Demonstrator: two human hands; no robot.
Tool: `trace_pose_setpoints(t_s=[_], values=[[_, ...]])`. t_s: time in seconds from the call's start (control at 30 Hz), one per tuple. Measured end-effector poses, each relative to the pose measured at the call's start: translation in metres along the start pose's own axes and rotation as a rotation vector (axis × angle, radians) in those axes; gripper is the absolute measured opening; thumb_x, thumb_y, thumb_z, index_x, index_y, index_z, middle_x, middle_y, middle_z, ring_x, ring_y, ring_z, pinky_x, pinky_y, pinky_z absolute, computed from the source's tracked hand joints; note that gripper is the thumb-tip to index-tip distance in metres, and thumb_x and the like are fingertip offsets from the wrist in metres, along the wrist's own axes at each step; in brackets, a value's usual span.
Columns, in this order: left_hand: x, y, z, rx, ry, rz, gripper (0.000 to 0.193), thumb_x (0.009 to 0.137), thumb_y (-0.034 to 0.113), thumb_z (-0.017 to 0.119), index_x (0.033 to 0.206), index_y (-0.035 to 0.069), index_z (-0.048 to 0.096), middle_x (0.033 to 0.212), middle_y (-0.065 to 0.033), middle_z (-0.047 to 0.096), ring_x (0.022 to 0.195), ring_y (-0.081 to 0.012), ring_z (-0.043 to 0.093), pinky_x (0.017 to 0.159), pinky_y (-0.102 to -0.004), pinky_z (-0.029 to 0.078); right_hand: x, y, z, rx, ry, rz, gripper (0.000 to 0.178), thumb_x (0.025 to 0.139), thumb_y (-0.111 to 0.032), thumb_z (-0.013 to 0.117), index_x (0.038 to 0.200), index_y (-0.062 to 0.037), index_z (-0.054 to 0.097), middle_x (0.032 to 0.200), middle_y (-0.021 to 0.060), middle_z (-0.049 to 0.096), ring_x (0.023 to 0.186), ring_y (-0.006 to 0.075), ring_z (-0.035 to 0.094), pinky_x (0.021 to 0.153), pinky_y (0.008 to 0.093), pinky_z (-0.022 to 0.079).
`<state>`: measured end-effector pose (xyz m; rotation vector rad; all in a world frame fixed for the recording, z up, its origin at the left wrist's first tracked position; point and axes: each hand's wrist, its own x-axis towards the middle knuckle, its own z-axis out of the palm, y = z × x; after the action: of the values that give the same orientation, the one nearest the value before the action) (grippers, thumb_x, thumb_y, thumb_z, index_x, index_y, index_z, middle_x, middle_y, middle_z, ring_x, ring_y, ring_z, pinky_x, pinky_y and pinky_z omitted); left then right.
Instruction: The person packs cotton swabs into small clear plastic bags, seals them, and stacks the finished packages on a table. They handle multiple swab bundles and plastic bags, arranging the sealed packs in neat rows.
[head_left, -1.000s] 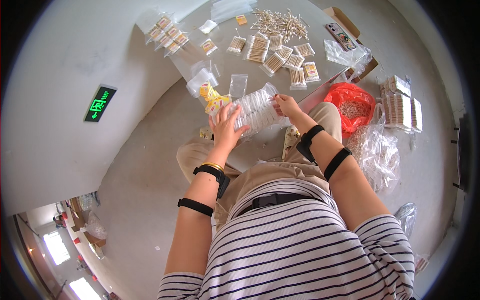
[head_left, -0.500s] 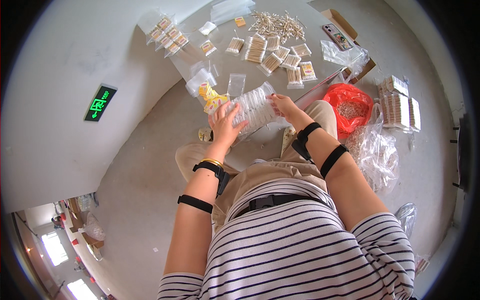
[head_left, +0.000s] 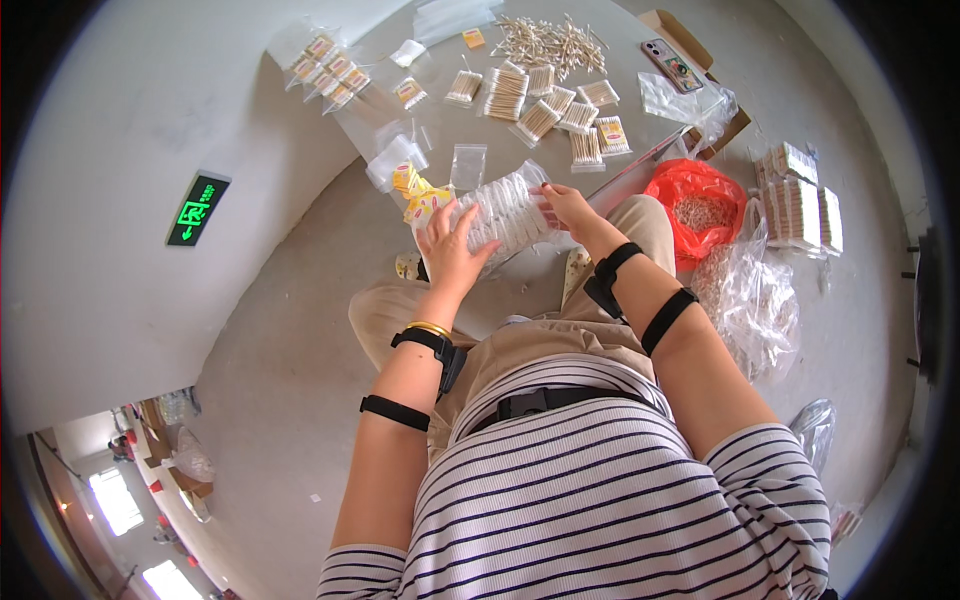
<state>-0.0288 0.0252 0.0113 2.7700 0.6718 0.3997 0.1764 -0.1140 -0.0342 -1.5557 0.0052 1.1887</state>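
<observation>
At the table's near edge lies a clear plastic bag (head_left: 512,212) packed with rows of white-tipped bundles, seemingly packs of cotton swabs. My left hand (head_left: 455,248) grips its left side, thumb and fingers spread around it. The bag's right end is pinched by my right hand (head_left: 567,210), whose fingertips are partly hidden. Just past my left hand lie yellow printed cards (head_left: 422,195). A small empty zip bag (head_left: 468,166) rests beyond the held bag. Farther back are several bagged packs of cotton swabs (head_left: 538,122) and a heap of loose swabs (head_left: 552,45).
Filled bags (head_left: 328,72) stand at the table's far left, near clear plastic sheets (head_left: 455,18). A phone (head_left: 671,65) lies at the far right. On the floor to the right are a red bag (head_left: 690,185) of swabs, stacked packs (head_left: 795,213) and a large clear bag (head_left: 745,310).
My left hand has shifted slightly on the bag, its fingers a little more spread. The bag stays between both hands at nearly the same place. The whole view has moved slightly.
</observation>
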Motion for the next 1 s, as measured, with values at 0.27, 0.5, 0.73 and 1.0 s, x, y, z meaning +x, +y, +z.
trace_pose_setpoints(t_s=[0.27, 0.5, 0.73, 1.0], values=[[0.003, 0.006, -0.001, 0.041, -0.027, -0.026, 0.072, 0.074, 0.048, 0.086, 0.138, 0.025, 0.06, 0.148, -0.0064, 0.045, 0.142, -0.0313, 0.037, 0.112, -0.0587, 0.025, 0.001, 0.004, -0.001, -0.007, 0.028, -0.029, 0.038, 0.109, -0.039, 0.046, 0.121, -0.0168, 0.074, 0.108, 0.0045, 0.068, 0.084, 0.0132, 0.06, 0.071, 0.0297, 0.051], [0.005, 0.01, -0.007, 0.088, -0.124, -0.058, 0.073, 0.075, 0.048, 0.085, 0.14, 0.027, 0.058, 0.151, -0.0047, 0.04, 0.144, -0.0325, 0.034, 0.111, -0.0723, 0.024, -0.003, 0.002, -0.002, -0.005, -0.007, -0.019, 0.035, 0.109, -0.04, 0.048, 0.123, -0.0199, 0.073, 0.108, 0.0016, 0.063, 0.092, 0.0135, 0.059, 0.082, 0.0311, 0.052], [0.008, 0.009, -0.009, 0.096, -0.147, -0.04, 0.072, 0.076, 0.046, 0.085, 0.139, 0.027, 0.057, 0.154, -0.0041, 0.038, 0.146, -0.0338, 0.032, 0.113, -0.0729, 0.021, 0.005, 0.008, -0.003, 0.013, -0.028, -0.029, 0.034, 0.109, -0.039, 0.049, 0.125, -0.0197, 0.072, 0.108, 0.0015, 0.065, 0.092, 0.0129, 0.06, 0.081, 0.0299, 0.052], [0.018, 0.016, -0.014, 0.088, -0.137, 0.107, 0.066, 0.074, 0.036, 0.088, 0.133, 0.024, 0.062, 0.155, -0.0053, 0.039, 0.149, -0.0336, 0.029, 0.118, -0.0707, 0.013, 0.001, 0.006, -0.002, 0.029, -0.027, -0.032, 0.035, 0.109, -0.038, 0.049, 0.124, -0.0191, 0.073, 0.106, 0.0015, 0.065, 0.091, 0.0123, 0.061, 0.081, 0.0304, 0.052]])
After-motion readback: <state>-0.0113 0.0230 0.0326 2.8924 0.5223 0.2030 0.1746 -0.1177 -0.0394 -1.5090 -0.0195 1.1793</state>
